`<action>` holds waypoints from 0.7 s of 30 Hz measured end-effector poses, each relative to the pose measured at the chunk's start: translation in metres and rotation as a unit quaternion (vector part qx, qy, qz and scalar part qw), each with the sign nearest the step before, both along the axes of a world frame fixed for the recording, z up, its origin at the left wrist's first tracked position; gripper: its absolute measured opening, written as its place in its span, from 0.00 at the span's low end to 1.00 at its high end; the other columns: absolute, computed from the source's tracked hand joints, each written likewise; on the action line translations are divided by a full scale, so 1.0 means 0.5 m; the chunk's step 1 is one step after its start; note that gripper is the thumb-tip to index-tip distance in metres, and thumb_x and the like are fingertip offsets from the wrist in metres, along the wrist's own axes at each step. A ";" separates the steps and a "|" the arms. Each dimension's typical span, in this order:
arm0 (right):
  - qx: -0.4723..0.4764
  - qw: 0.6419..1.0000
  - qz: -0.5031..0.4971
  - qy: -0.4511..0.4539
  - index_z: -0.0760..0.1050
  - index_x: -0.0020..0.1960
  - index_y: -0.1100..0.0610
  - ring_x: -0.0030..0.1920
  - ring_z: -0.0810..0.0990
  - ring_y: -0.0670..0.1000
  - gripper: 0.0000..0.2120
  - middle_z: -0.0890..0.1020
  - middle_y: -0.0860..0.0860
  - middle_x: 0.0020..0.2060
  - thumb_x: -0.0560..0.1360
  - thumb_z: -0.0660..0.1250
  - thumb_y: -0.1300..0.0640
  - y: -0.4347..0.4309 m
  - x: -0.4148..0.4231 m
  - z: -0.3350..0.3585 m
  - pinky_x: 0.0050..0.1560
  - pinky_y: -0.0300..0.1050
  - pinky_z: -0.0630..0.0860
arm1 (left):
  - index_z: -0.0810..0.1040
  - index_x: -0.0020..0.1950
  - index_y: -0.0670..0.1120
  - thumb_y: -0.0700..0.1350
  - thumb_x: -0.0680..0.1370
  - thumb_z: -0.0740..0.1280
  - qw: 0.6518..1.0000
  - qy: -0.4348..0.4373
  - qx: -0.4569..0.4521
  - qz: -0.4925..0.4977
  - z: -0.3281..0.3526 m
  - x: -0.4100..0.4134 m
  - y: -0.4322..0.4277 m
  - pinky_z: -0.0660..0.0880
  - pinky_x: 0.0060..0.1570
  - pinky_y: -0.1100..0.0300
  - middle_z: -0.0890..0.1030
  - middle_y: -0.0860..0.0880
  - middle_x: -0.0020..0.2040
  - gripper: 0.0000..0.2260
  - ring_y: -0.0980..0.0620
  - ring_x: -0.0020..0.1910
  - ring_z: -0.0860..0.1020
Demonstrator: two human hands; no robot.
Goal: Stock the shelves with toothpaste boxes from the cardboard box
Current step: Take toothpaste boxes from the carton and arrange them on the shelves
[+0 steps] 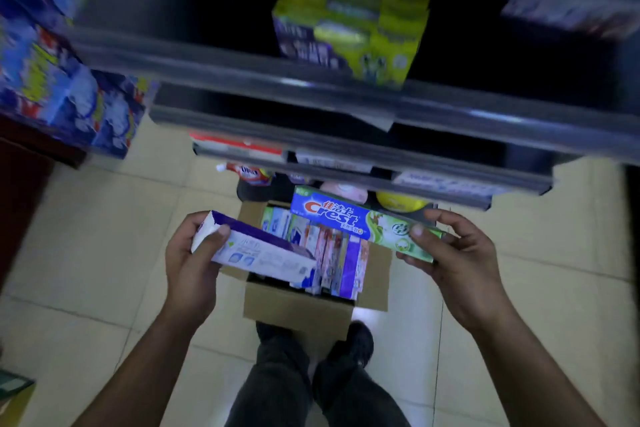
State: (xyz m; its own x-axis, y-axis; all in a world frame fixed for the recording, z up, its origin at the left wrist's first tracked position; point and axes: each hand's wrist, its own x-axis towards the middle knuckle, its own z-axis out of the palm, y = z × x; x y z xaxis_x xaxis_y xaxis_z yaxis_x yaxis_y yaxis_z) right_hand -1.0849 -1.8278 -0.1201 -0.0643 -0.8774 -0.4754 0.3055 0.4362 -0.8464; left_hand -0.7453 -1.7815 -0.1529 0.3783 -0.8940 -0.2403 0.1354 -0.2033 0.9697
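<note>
Left hand (188,263) grips a purple-white toothpaste box (258,250), right hand (453,253) pinches a Crest box (360,222) by its end, both just above the cardboard box (298,308); that end-only pinch could let it tip and drop

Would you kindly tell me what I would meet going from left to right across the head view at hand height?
In order: left hand → purple-and-white toothpaste box → Crest toothpaste box → right hand.
</note>
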 end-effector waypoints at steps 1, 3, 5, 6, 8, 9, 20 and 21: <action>-0.018 1.000 0.010 0.006 0.85 0.49 0.54 0.47 0.87 0.60 0.14 0.85 0.54 0.37 0.64 0.80 0.56 -0.009 0.007 0.043 0.41 0.50 0.84 | 0.79 0.49 0.43 0.40 0.75 0.66 1.000 0.010 -0.015 -0.005 0.051 0.005 -0.016 0.73 0.39 0.60 0.78 0.46 0.40 0.04 0.48 0.38 0.77; -0.051 0.998 0.032 0.032 0.86 0.49 0.54 0.46 0.87 0.57 0.19 0.85 0.50 0.37 0.61 0.83 0.49 -0.019 0.019 0.118 0.43 0.50 0.84 | 0.79 0.53 0.41 0.36 0.72 0.64 0.999 -0.008 -0.048 -0.022 0.141 0.008 -0.043 0.74 0.39 0.65 0.80 0.50 0.41 0.11 0.55 0.39 0.78; -0.083 0.994 0.042 0.054 0.87 0.51 0.52 0.45 0.87 0.53 0.27 0.86 0.50 0.39 0.56 0.85 0.41 -0.029 0.031 0.196 0.45 0.50 0.84 | 0.79 0.57 0.39 0.34 0.70 0.63 0.996 -0.032 -0.079 -0.034 0.231 0.007 -0.067 0.74 0.44 0.70 0.83 0.56 0.45 0.16 0.61 0.44 0.79; -0.102 0.991 0.048 0.069 0.87 0.51 0.50 0.44 0.87 0.51 0.26 0.87 0.51 0.40 0.56 0.85 0.42 -0.035 0.035 0.233 0.45 0.47 0.84 | 0.78 0.58 0.37 0.34 0.68 0.64 0.995 -0.035 -0.083 -0.044 0.275 0.004 -0.077 0.74 0.46 0.70 0.83 0.55 0.47 0.18 0.61 0.46 0.80; -0.143 0.984 0.060 0.091 0.87 0.50 0.47 0.41 0.86 0.49 0.18 0.87 0.53 0.41 0.61 0.81 0.48 -0.043 0.036 0.295 0.43 0.42 0.82 | 0.77 0.59 0.35 0.36 0.66 0.66 0.993 -0.026 -0.082 -0.075 0.347 -0.004 -0.089 0.76 0.47 0.66 0.83 0.47 0.51 0.21 0.56 0.48 0.81; -0.161 0.981 0.064 0.093 0.87 0.49 0.47 0.40 0.85 0.49 0.15 0.87 0.55 0.40 0.62 0.79 0.51 -0.046 0.036 0.326 0.43 0.41 0.82 | 0.78 0.60 0.35 0.36 0.65 0.66 0.992 -0.016 -0.081 -0.093 0.385 -0.008 -0.092 0.77 0.47 0.64 0.83 0.44 0.51 0.22 0.53 0.48 0.82; -0.207 0.970 -0.088 0.091 0.78 0.56 0.56 0.46 0.81 0.59 0.23 0.80 0.69 0.44 0.64 0.79 0.57 -0.027 -0.078 0.419 0.48 0.55 0.80 | 0.88 0.54 0.53 0.45 0.61 0.72 0.968 -0.031 0.017 -0.248 0.555 -0.162 -0.141 0.78 0.45 0.57 0.88 0.47 0.50 0.21 0.50 0.44 0.85; -0.198 0.968 -0.120 0.094 0.76 0.55 0.56 0.48 0.81 0.62 0.22 0.79 0.71 0.45 0.64 0.80 0.57 -0.026 -0.098 0.404 0.51 0.60 0.80 | 0.88 0.54 0.53 0.44 0.63 0.71 0.966 -0.039 0.029 -0.252 0.547 -0.192 -0.150 0.78 0.43 0.58 0.88 0.48 0.49 0.20 0.51 0.43 0.85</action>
State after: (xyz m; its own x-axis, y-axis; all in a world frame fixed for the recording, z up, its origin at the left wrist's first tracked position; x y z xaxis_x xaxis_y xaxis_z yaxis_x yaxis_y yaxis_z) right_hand -1.1338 -1.8409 0.0818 -0.3425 -0.9373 -0.0647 0.1817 0.0015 -0.9834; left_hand -0.8415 -1.8566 0.1205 -0.0839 -0.9552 -0.2838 -0.0678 -0.2787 0.9580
